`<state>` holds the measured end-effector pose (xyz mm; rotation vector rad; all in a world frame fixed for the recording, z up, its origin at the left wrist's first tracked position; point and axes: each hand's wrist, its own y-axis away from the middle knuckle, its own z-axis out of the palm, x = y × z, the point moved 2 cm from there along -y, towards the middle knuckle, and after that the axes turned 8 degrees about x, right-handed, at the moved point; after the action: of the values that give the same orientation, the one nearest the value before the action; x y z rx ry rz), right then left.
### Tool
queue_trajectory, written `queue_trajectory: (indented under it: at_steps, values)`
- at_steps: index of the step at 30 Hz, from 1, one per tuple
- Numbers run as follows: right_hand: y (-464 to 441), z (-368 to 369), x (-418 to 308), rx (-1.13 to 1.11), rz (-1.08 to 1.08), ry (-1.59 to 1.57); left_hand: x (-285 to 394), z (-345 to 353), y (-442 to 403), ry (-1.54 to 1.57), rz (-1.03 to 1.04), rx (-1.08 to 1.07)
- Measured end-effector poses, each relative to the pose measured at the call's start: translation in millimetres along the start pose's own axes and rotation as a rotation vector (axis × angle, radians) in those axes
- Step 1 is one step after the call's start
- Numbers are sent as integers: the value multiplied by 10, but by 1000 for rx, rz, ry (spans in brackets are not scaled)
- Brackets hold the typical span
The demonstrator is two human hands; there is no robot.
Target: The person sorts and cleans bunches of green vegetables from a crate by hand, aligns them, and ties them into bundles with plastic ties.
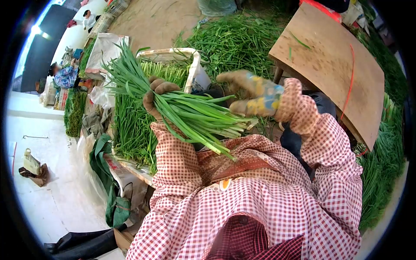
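Observation:
My left hand (159,90), in a brown-stained glove, is wrapped round a bunch of garlic chives (197,112). Their green leaf tips fan out to the upper left, and the pale stem ends point to the lower right, towards my body. Just right of those stem ends is my right hand (255,94), gloved with a blue and yellow pattern and slightly blurred. Its thumb and fingers are spread apart with nothing between them. Beyond the bunch stands a white-rimmed crate (196,65) with more chives packed in it, stems showing.
Loose greens (236,41) lie heaped on the floor ahead. A wooden board (329,65) with a red string stands at the right, with more greens (381,173) beyond it. Cut leaves (134,130) fill the left side. Two people sit at the far left.

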<state>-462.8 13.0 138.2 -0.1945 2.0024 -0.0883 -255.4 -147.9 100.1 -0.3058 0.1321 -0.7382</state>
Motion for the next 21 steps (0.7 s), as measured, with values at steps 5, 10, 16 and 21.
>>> queue_trajectory:
  at_steps: [5,10,16,21]
  values:
    - [-112,402,-7,1,-75,207,92,-73,-20,-104,118,44]
    - [-133,501,340,26,128,233,325,-122,-10,-232,9,91]
    - [621,-25,1114,318,400,922,1132,32,-1,-795,573,527]
    - [41,741,988,79,558,-32,640,353,-240,-655,685,827]
